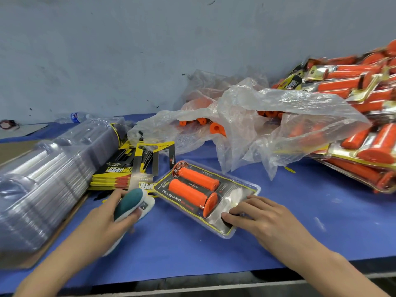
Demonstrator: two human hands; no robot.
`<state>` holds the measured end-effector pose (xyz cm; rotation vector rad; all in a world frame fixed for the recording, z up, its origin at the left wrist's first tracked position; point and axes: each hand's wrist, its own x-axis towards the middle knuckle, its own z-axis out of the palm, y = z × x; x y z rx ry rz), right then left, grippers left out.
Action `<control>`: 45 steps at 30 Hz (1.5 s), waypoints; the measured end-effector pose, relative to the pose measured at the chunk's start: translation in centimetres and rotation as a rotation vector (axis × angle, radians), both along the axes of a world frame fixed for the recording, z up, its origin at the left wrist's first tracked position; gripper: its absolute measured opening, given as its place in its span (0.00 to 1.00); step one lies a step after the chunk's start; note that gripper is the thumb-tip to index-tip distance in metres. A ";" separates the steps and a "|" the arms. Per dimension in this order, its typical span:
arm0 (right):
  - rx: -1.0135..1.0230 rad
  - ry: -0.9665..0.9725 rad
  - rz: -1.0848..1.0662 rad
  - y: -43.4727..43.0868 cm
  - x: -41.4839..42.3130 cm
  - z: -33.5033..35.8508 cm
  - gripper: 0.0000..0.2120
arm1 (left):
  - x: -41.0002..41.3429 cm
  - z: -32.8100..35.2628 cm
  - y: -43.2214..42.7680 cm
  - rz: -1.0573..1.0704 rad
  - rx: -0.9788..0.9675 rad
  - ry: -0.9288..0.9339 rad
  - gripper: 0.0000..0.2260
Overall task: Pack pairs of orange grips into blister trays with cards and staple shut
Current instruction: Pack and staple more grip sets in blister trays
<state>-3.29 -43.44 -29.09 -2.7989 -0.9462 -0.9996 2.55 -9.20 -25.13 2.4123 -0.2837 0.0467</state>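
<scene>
A clear blister tray [246, 189] lies on the blue table in front of me, with two orange grips [192, 187] side by side over a black and yellow card. My right hand [261, 219] rests flat on the tray's near right corner, fingers spread. My left hand [107, 219] grips a teal and white stapler [130, 202] just left of the tray. Loose printed cards [120, 170] are stacked behind the stapler. More loose orange grips [216, 127] show inside a crumpled clear plastic bag [257, 116] behind the tray.
A tall stack of clear blister trays [47, 179] fills the left side. Finished packs of orange grips [360, 116] are piled at the right. A water bottle [75, 117] lies by the grey-blue wall. The table's front edge [214, 279] runs close below my arms.
</scene>
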 end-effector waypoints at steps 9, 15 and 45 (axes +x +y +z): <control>-0.009 -0.085 0.030 0.3 -0.4 0.2 0.20 | -4.1 1.8 -6.3 -0.240 -0.154 0.563 0.16; -0.021 -0.130 0.044 0.3 -0.4 0.2 0.15 | -4.0 1.7 -7.9 -0.283 -0.312 0.768 0.28; 0.093 -0.001 0.041 2.5 0.4 -0.7 0.24 | -2.6 -0.3 -11.3 -0.210 -0.524 0.885 0.28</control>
